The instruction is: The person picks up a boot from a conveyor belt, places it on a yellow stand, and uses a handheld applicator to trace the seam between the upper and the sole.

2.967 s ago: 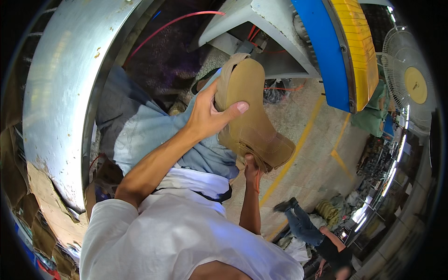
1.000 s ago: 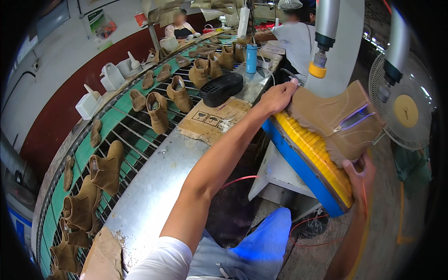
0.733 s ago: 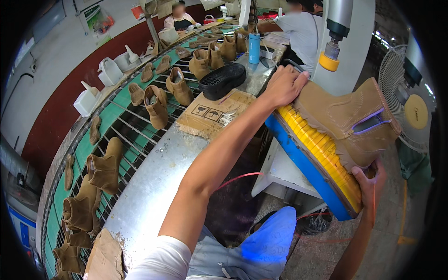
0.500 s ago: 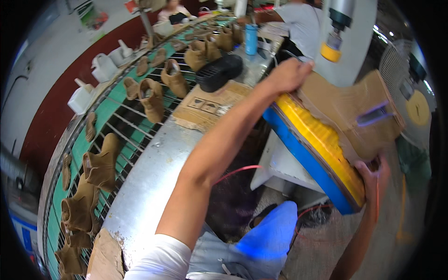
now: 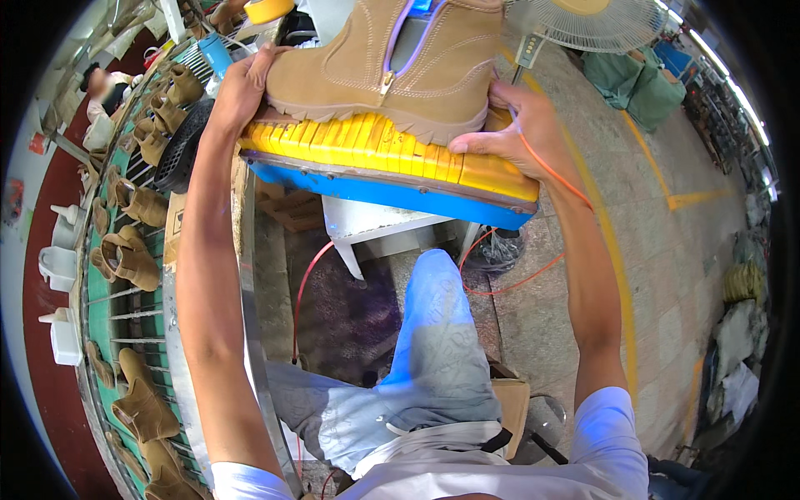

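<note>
A tan ankle boot [image 5: 333, 71] with a zip and purple edging sits sole down in a yellow, ribbed pad [image 5: 375, 146] on a long blue base [image 5: 383, 196]. Its toe points left. My left hand [image 5: 243, 93] is closed round the toe end, thumb on top. At the heel, my right hand [image 5: 521, 133] grips the boot, its thumb reaching along the lower edge over the pad; its other fingers are mostly hidden behind the heel. A thin orange cord [image 5: 546, 162] crosses my right hand and wrist. The boot's top is cut off by the frame's upper edge.
Wire racks [image 5: 137, 317] at left carry several tan shoes. A black sole-shaped piece [image 5: 182, 148] lies beside my left forearm. A white stand [image 5: 375, 218] is under the base. At far right-centre stands a fan [image 5: 587, 23]. A co-worker [image 5: 104, 87] is at far left.
My view has turned right and the boot with its pad now appears nearly level, higher and further left. Both hands have stayed on the boot, at toe and heel.
</note>
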Tool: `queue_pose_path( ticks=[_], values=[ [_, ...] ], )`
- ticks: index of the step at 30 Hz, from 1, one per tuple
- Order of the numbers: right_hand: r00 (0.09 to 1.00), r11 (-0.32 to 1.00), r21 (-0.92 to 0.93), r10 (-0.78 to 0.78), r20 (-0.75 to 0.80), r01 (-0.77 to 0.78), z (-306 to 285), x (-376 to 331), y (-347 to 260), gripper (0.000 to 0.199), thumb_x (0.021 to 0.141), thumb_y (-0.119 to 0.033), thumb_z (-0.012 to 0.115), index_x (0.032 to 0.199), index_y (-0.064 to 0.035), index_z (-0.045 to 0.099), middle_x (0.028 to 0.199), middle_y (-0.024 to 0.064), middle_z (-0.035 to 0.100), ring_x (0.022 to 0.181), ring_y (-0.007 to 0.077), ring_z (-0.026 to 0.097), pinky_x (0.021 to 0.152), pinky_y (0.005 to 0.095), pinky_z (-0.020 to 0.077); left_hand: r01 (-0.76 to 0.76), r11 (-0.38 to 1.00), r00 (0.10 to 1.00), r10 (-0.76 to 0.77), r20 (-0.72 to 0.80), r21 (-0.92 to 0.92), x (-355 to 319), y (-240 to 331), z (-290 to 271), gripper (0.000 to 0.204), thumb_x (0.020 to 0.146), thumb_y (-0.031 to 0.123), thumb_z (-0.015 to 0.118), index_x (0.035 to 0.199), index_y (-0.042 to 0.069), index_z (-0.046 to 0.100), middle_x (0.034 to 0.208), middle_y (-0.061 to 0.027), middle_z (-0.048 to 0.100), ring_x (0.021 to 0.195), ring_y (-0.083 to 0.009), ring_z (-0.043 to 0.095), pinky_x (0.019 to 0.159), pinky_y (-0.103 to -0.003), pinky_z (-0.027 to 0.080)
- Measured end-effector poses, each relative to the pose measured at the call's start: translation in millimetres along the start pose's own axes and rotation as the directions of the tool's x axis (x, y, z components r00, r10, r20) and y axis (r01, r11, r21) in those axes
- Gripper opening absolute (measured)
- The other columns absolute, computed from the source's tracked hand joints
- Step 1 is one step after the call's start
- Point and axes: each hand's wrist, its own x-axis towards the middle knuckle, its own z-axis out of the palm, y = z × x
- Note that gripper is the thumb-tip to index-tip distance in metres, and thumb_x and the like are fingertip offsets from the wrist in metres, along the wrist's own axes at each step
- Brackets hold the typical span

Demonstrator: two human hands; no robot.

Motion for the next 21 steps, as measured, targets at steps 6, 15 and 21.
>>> queue_pose_path(
  ticks=[6, 15, 21],
  values=[
    [0.986, 0.977, 0.163, -0.117, -0.116, 0.135, 14.5, 2.1, 8.3, 0.077, 0.072, -0.046, 0.091, 0.127, 0.0025, 0.068, 0.116, 0.0191, 0.074, 0.109, 0.0226, 0.070, 0.097, 0.0343, 0.0535, 0.154, 0.977, 0.988, -0.148, 0.049, -0.147, -0.6, 4.1, -5.4, 0.056, 0.112, 0.046, 0.042, 0.130, 0.000, 0.068, 0.116, -0.0102, 0.073, 0.102, -0.0157, 0.069, 0.092, -0.029, 0.055],
    [0.989, 0.989, 0.076, -0.119, -0.092, 0.126, 6.0, -2.7, 10.3, 0.077, 0.076, -0.049, 0.086, 0.126, 0.0056, 0.068, 0.114, 0.0198, 0.074, 0.106, 0.0246, 0.071, 0.096, 0.0363, 0.0536, 0.243, 0.937, 0.970, -0.229, 0.084, -0.251, 4.5, 7.2, -6.7, 0.048, 0.110, 0.039, 0.050, 0.140, 0.004, 0.062, 0.130, -0.0103, 0.070, 0.114, -0.0190, 0.069, 0.100, -0.032, 0.055],
    [0.990, 0.988, 0.084, -0.121, -0.069, 0.127, 14.9, 0.4, 7.2, 0.073, 0.078, -0.042, 0.087, 0.128, 0.0071, 0.066, 0.118, 0.0203, 0.073, 0.109, 0.0241, 0.070, 0.099, 0.0357, 0.0537, 0.242, 0.921, 0.970, -0.217, 0.113, -0.304, 5.7, -16.0, -29.9, 0.049, 0.108, 0.037, 0.054, 0.142, 0.002, 0.056, 0.131, -0.0113, 0.068, 0.112, -0.0200, 0.070, 0.099, -0.035, 0.058]
  ],
)
